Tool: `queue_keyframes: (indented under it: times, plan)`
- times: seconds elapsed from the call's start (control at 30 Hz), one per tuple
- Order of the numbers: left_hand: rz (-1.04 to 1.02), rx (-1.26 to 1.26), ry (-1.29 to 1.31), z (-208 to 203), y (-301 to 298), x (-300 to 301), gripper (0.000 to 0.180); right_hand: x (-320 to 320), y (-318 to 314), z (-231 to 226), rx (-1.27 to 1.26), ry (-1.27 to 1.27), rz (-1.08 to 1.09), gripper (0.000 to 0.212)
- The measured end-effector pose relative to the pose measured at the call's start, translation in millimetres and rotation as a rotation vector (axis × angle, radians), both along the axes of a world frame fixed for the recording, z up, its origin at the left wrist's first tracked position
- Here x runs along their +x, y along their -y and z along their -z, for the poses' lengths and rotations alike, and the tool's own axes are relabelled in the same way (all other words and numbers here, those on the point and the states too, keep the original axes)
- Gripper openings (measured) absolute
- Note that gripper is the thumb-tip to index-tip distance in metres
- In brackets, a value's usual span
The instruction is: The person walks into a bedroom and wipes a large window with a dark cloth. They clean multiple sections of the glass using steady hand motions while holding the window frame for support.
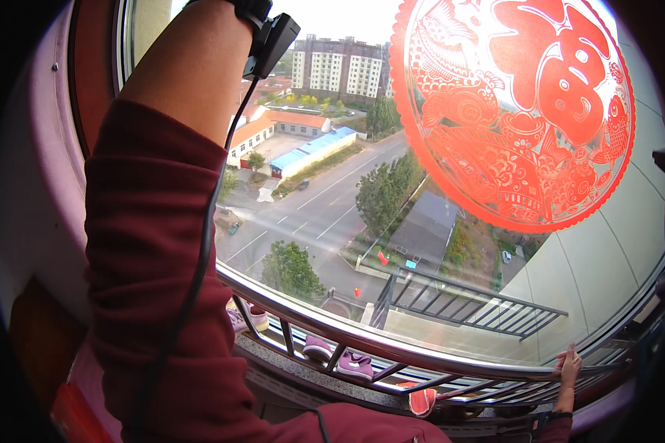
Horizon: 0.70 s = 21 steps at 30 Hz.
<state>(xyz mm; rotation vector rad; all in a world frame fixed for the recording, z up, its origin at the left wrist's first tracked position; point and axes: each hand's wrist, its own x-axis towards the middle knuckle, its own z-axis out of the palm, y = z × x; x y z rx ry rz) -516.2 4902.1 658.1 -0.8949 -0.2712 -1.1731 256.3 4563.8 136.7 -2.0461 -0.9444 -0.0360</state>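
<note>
Head view: left hand cut off above, fingers unseen; right hand (569, 367) fingers curl over the window rail (391, 345).

Window glass (347, 192): smooth, clear, glossy. Round red decal (513, 111): thin cut paper, matt. Handrail (391, 347): polished metal, shiny. Sleeve (148, 244): maroon knit cloth, soft, matt. Wrist device (270, 44): black plastic, semi-gloss, rubbery black cable (199, 266). Right hand (569, 367) rests on the rail.
</note>
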Motion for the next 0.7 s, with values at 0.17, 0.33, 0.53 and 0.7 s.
queue_keyframes:
  times: [0.17, 0.33, 0.53, 0.7]
  plan:
    - [0.184, -0.040, -0.007, 10.7, -25.0, -55.7, 0.009, -1.2, -1.4, 7.6, -0.014, 0.101, 0.142, 0.073]
    - [0.938, -0.370, -0.016, 47.8, -98.0, -151.4, 0.011, 0.0, -2.1, 5.4, -0.014, 0.135, 0.106, 0.069]
    - [0.595, -0.533, 0.314, 178.4, -140.6, -268.6, 0.038, 3.2, -4.5, 10.5, 0.007, 0.096, 0.166, 0.065]
    - [0.830, -0.636, 0.591, 284.0, -137.3, -290.9, 0.039, 3.3, -3.2, 8.1, 0.000, 0.105, 0.101, 0.062]
